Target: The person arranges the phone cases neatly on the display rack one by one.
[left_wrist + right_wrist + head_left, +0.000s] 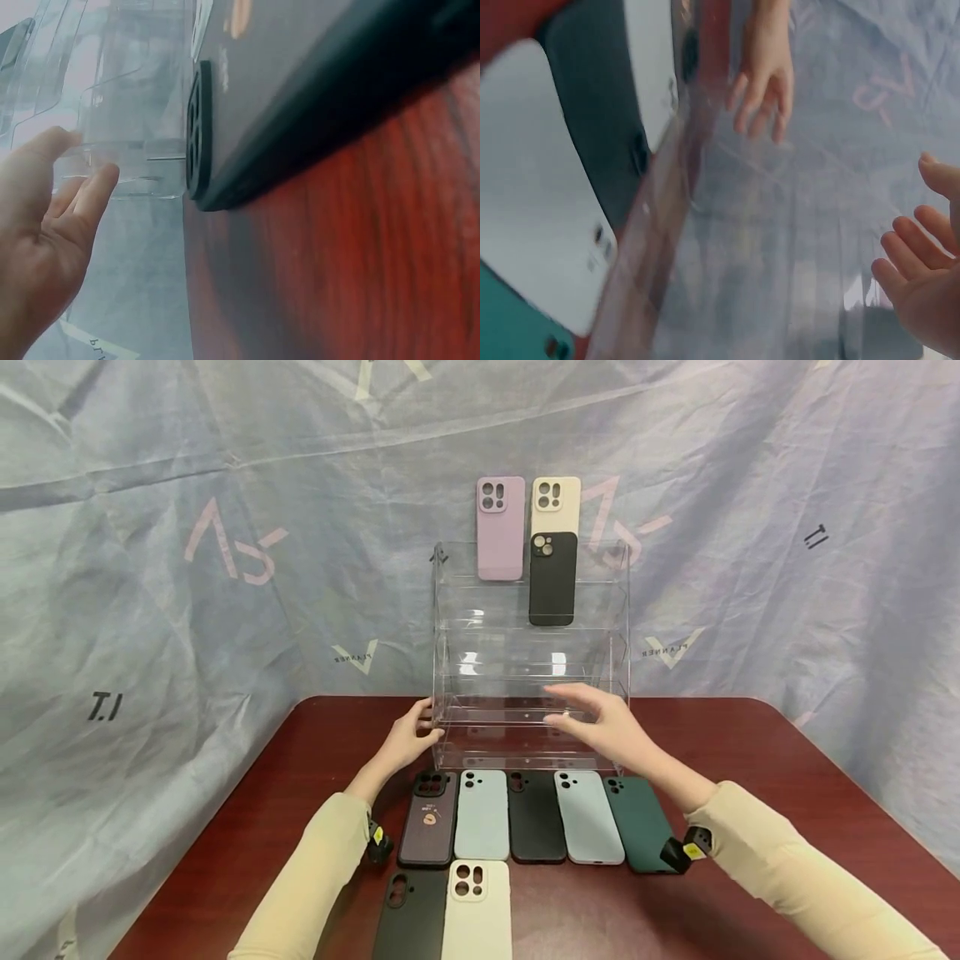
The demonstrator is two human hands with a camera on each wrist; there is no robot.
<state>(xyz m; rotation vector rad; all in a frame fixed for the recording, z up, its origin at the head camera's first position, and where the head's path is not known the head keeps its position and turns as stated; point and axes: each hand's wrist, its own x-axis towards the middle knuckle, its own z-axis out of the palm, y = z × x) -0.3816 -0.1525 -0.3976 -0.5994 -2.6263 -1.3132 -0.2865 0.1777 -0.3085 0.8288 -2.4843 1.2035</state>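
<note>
A clear tiered acrylic stand (525,718) stands on the table. My left hand (408,737) is at its lower left side, thumb and fingertips close to the side panel; the left wrist view does not settle how firmly they touch. In front of the middle tiers is my right hand (611,727), thumb and fingers apart with nothing between them. On the stand's upper tiers are a purple phone case (501,539), a cream phone case (557,514) and, lower and partly over the cream one, a black phone case (552,581).
In front of the stand lies a row of phone cases: a dark patterned one (429,822), pale blue ones (482,818), a black one (536,818) and a green one (641,827). Nearer are another black case (408,918) and a cream case (477,914). Grey cloth (262,610) hangs behind.
</note>
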